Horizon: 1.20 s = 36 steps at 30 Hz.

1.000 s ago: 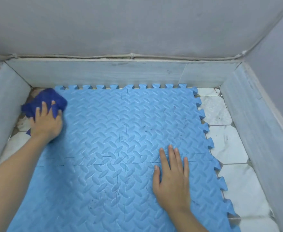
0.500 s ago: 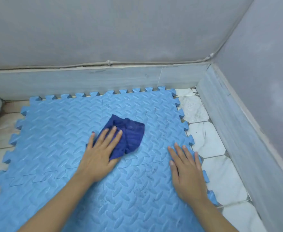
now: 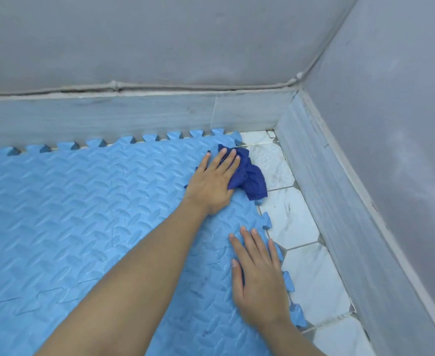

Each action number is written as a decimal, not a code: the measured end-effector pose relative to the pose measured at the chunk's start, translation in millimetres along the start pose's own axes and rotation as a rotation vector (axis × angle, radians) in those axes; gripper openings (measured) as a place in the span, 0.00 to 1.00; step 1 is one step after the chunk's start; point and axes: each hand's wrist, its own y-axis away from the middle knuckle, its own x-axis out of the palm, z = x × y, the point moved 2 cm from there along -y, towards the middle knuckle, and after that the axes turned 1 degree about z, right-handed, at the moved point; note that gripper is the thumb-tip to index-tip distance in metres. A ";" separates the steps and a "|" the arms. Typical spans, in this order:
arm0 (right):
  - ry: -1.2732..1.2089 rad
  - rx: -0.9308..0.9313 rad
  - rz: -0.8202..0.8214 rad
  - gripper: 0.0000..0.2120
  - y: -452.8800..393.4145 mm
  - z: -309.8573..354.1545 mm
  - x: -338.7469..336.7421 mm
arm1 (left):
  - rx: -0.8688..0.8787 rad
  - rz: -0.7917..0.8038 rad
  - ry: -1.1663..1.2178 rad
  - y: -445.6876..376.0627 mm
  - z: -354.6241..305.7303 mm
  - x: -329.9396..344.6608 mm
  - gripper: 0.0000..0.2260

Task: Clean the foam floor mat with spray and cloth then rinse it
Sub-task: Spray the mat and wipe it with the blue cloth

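The light blue foam floor mat with a ridged pattern and puzzle-tooth edges covers most of the floor. My left hand presses a crumpled dark blue cloth onto the mat's far right corner, part of the cloth hanging over the mat's edge onto the tiles. My right hand lies flat, fingers spread, on the mat near its right edge, holding nothing. A few dark smudges show on the mat near my left forearm. No spray bottle is in view.
White marble-look floor tiles run in a strip along the mat's right side. A grey skirting and grey walls close the space at the back and on the right, meeting in a corner.
My left hand has swept the cloth from the mat's middle to its far right corner. The right hand stays flat on the mat. The view has turned to the right.
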 end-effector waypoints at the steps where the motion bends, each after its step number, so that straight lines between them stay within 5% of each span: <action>1: 0.002 -0.003 -0.001 0.22 0.3 -0.4 0.3 | -0.081 -0.016 -0.013 0.8 17.9 0.2 0.29; 6: 0.012 -0.005 -0.014 0.22 2.0 -0.2 0.6 | -0.463 -0.085 -0.038 21.5 94.5 2.0 0.28; 13: -0.020 0.008 -0.030 0.22 3.0 -0.3 0.9 | 0.025 0.090 0.186 115.8 26.2 1.9 0.33; 20: -0.060 -0.006 -0.075 0.23 5.2 -1.2 3.0 | -0.107 0.024 0.272 310.8 -31.6 27.0 0.29; 28: 0.007 0.052 0.053 0.27 4.8 5.0 -2.1 | -0.446 -0.005 0.226 218.8 -40.2 19.8 0.31; 33: -0.003 0.060 0.095 0.27 5.9 11.5 -6.5 | -0.326 0.030 0.182 293.4 -71.9 26.2 0.30; 36: -0.004 0.074 0.069 0.27 5.9 13.5 -4.0 | -0.461 0.020 0.192 349.2 -29.8 27.4 0.32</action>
